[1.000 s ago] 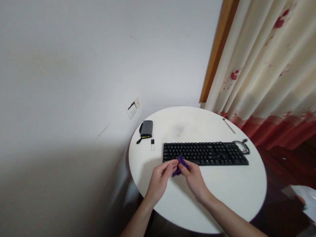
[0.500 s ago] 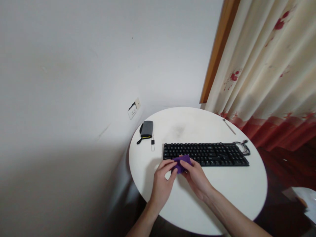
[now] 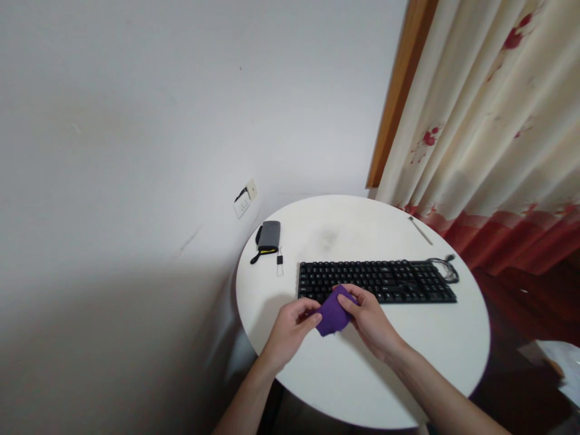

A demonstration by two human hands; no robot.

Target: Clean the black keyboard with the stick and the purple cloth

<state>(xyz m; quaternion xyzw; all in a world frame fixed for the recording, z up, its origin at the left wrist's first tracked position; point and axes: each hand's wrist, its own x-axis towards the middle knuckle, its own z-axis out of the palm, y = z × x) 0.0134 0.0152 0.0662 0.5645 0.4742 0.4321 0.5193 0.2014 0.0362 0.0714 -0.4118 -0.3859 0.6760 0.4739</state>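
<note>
A small purple cloth (image 3: 333, 315) is stretched between my two hands, above the near edge of a black keyboard (image 3: 380, 281). My left hand (image 3: 292, 329) pinches its left side between thumb and fingers. Its right side is gripped by my right hand (image 3: 368, 317), thumb on top and fingers behind. The cloth hides part of the keyboard's lower left keys. Behind my left hand, a black binder clip (image 3: 280, 260) with wire handles lies near a folded grey cloth (image 3: 270, 234) with yellow inside and a black loop.
Everything lies on a round white table (image 3: 362, 374). A coiled black cable (image 3: 446, 270) rests at the keyboard's right end, and a thin brush-like stick (image 3: 421, 231) lies at the far right. A wall with a socket (image 3: 242, 204) stands left; a curtain (image 3: 498, 151) hangs right.
My hands have moved apart, and the purple cloth is spread wider, so more of it shows. My left hand has shifted left and slightly down; the things on the table stay put.
</note>
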